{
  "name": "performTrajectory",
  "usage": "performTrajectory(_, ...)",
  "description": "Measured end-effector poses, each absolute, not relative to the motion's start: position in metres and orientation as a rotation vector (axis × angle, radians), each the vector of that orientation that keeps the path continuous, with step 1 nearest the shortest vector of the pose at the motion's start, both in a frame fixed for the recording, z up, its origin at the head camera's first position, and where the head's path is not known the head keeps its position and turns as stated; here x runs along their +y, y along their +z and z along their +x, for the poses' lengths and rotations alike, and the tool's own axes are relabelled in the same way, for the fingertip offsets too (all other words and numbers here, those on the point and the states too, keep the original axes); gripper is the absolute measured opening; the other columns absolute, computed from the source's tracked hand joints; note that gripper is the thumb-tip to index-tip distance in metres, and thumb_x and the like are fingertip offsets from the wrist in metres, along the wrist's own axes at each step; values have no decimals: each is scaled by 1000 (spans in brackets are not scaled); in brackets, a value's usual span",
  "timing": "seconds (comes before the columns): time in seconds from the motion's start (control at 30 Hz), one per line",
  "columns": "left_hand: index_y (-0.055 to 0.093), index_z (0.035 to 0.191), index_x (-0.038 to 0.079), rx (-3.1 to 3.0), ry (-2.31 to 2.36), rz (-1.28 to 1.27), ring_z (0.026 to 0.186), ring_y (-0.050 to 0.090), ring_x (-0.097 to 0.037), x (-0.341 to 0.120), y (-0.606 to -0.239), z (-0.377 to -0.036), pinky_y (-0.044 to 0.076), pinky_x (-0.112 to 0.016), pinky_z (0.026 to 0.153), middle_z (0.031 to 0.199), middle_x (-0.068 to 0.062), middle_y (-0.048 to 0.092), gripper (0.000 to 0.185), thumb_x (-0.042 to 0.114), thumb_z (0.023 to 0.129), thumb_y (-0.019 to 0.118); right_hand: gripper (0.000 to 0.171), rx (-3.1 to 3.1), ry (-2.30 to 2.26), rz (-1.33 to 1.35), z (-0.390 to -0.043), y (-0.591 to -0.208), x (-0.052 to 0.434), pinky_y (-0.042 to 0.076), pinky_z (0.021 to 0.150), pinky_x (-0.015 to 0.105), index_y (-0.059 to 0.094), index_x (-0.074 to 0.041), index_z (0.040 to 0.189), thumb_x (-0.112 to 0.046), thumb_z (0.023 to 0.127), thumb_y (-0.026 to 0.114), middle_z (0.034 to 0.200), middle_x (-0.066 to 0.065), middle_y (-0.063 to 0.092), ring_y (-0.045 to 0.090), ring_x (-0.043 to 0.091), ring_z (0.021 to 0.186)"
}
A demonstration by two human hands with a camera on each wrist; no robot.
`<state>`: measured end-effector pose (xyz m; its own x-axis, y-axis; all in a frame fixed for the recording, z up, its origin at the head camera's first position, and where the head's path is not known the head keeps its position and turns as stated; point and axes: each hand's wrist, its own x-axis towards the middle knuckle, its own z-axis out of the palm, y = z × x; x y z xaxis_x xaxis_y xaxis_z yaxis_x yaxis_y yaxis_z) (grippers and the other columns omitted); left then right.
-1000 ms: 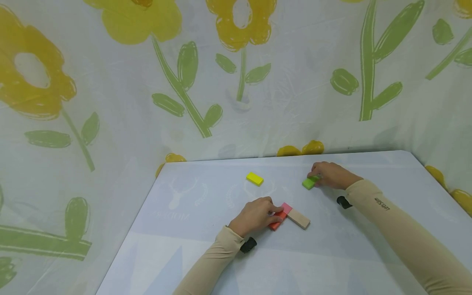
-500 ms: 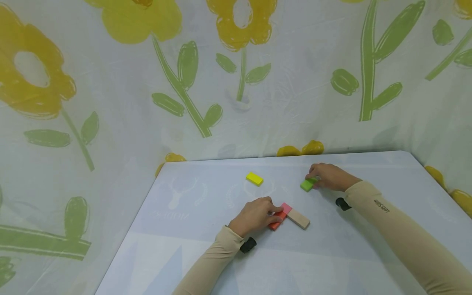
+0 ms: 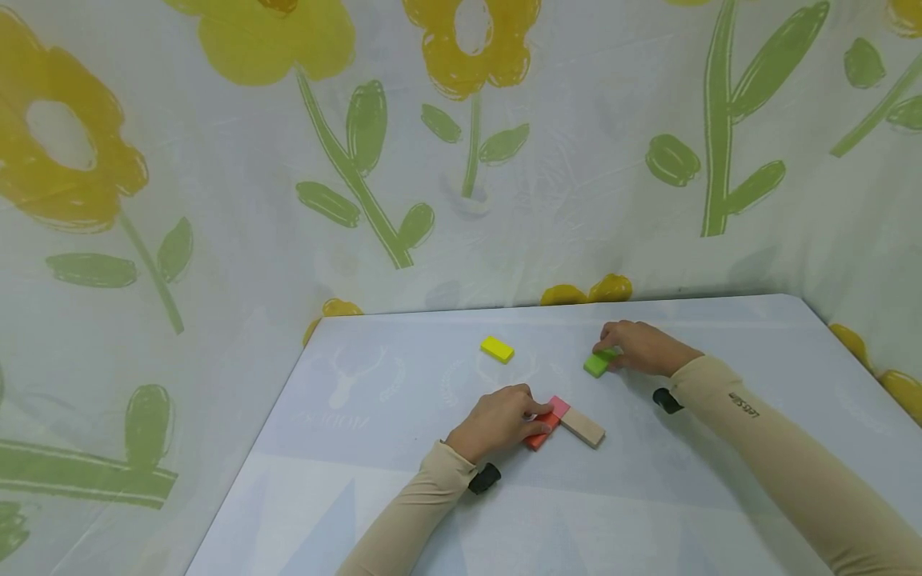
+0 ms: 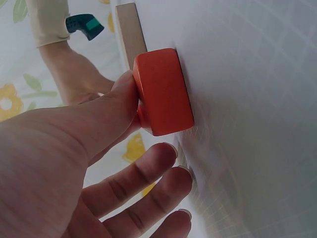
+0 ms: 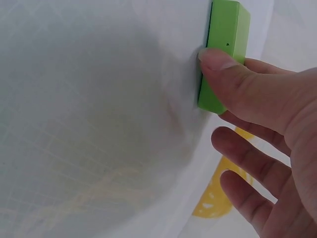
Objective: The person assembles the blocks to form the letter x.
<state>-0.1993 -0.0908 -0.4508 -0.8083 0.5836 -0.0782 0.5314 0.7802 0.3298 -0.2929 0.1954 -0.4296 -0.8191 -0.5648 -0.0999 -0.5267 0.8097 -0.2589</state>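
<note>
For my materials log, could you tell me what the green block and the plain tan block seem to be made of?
Green block: probably painted wood or plastic; smooth, matte, even colour, rounded edges, no grain visible. Tan block: likely unpainted wood, with a pale, dull, natural-looking surface.

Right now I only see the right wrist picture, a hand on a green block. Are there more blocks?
Observer: Yes. A yellow block lies alone, farther back on the table.
Child: What is the other hand doing?
Observer: The left hand pinches an orange block lying flat on the table.
Child: Is anything next to that one?
Observer: A pink block and a plain wooden block lie right against it.
Child: Is my green block near them?
Observer: No, the green block under the right hand lies apart, farther back and to the right.
</note>
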Motion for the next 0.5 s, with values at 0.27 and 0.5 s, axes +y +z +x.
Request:
performTrajectory(0.27, 69, 136, 25, 2793, 431, 886, 73, 46, -5, -91, -452, -200, 34, -16, 57, 93, 4, 62, 43, 37, 95, 75, 36, 2823, -326, -909, -293, -433, 194, 56, 97, 49, 78, -11, 120, -13, 84, 84, 115, 8, 70, 65, 27, 106)
performTrajectory(0.5, 69, 135, 26, 2802, 417, 888, 73, 46, -5, -91, -454, -201, 35, -16, 57, 94, 5, 62, 41, 36, 95, 75, 35, 2829, -324, -946, -291, -433, 192, 56, 97, 49, 79, -11, 119, -11, 85, 84, 115, 8, 70, 65, 27, 107)
